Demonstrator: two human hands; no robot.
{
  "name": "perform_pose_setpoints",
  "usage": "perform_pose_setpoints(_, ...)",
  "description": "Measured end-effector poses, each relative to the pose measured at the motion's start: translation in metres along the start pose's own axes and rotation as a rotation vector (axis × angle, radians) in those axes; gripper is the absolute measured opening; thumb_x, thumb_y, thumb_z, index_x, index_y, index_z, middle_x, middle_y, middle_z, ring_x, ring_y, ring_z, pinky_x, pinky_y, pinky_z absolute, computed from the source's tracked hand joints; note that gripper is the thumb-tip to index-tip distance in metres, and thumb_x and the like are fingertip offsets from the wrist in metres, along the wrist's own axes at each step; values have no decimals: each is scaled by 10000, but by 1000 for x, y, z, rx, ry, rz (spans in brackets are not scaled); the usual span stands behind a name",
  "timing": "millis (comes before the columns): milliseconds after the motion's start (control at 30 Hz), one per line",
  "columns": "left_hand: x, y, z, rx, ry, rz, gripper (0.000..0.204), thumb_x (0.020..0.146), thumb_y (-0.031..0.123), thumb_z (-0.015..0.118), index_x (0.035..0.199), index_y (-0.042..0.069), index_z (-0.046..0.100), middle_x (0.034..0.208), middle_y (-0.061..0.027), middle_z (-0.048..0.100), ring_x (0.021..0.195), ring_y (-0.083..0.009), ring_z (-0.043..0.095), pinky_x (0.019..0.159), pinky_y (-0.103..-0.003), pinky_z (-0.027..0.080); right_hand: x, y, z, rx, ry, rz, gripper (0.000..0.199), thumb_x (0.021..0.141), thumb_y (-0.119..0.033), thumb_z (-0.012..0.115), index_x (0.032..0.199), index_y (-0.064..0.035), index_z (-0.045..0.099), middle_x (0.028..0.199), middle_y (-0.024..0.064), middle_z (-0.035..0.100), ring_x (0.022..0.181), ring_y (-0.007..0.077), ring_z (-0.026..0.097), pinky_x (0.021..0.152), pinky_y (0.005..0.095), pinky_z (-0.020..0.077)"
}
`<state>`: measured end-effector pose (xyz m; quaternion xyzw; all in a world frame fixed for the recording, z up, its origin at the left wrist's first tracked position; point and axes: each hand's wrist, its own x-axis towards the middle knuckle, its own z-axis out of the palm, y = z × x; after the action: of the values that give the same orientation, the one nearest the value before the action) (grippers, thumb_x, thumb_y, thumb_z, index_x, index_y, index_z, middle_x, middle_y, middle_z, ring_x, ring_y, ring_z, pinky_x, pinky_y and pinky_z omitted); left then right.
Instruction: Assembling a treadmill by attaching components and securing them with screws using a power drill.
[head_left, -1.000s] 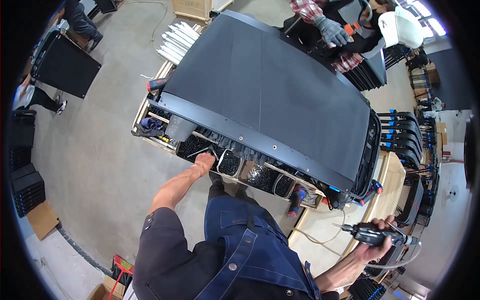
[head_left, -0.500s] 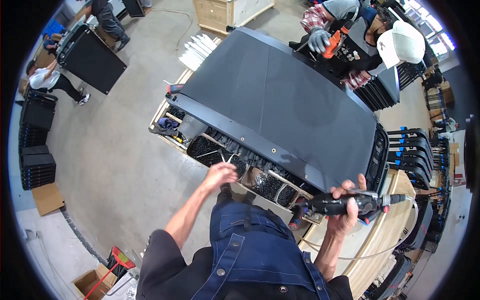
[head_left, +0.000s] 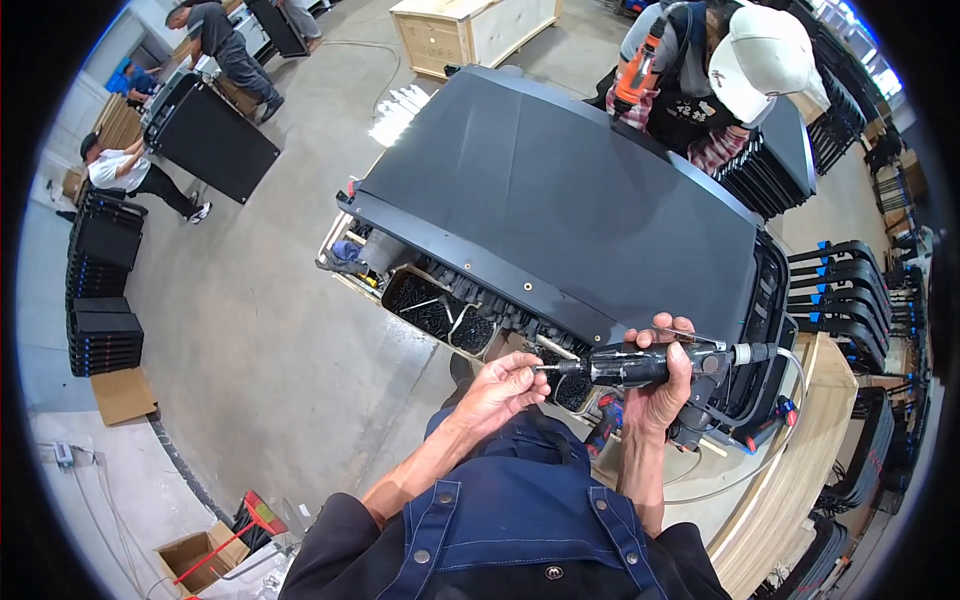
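Note:
My right hand is wrapped round a black air screwdriver, held level with its bit to the left and its hose end to the right. The fingers of my left hand are pinched together at the bit's tip; whatever small thing they hold is hidden. Beyond my hands lies a large dark treadmill-like deck with small brass-coloured holes along its near edge rail. Under that edge stand bins of black screws and small parts.
Across the deck a co-worker in a white cap holds an orange power driver. A red-and-black cordless tool sits below my driver. The air hose loops over a wooden crate at right. Black frames stand stacked beyond.
My left hand has moved right from above the screw bins to the driver's bit tip. The screwdriver has shifted left and up. The co-worker's orange driver now points downward at the deck's far edge.

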<state>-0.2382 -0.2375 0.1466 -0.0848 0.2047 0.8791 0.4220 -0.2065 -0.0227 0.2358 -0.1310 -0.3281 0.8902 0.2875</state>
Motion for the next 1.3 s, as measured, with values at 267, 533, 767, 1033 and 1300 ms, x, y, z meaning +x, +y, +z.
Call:
perform_pose_setpoints(267,0,-1,34,931,86,477,165,957,30,660,1111,-27,644,976,-124,723,881,-202,718,797,-309,595,-6,7,-22,65,274,46,408,876,-128,688,1246,-59,531,1154,148,641,874,220,651,906,453,552)
perform_pose_setpoints(533,34,29,6,592,97,69,226,984,112,650,1140,-49,626,961,-104,705,832,-152,693,780,-288,599,1,36,-13,-56,343,-8,393,886,-112,678,1247,-52,536,1151,137,664,927,239,674,940,441,542)
perform_pose_setpoints(767,115,19,-25,-351,32,-82,287,1025,343,581,1157,101,657,824,-1,658,760,-125,664,687,-249,577,39,81,44,-554,-78,-363,454,832,-10,658,1261,-38,513,1223,177,635,1032,277,688,978,435,515)
perform_pose_setpoints(1033,83,42,-25,186,386,-216,390,996,482,593,944,96,612,851,-21,634,731,-139,638,649,-291,560,68,113,53,-714,-428,-215,473,781,158,661,1199,1,505,1147,195,623,1030,276,671,944,413,567)
perform_pose_setpoints(1300,105,96,-80,471,566,407,519,965,435,671,1102,-58,579,1032,-115,669,874,-168,656,809,-316,571,95,131,54,-828,-780,-60,427,745,141,677,1119,-15,542,1097,149,665,1112,263,650,965,410,544)
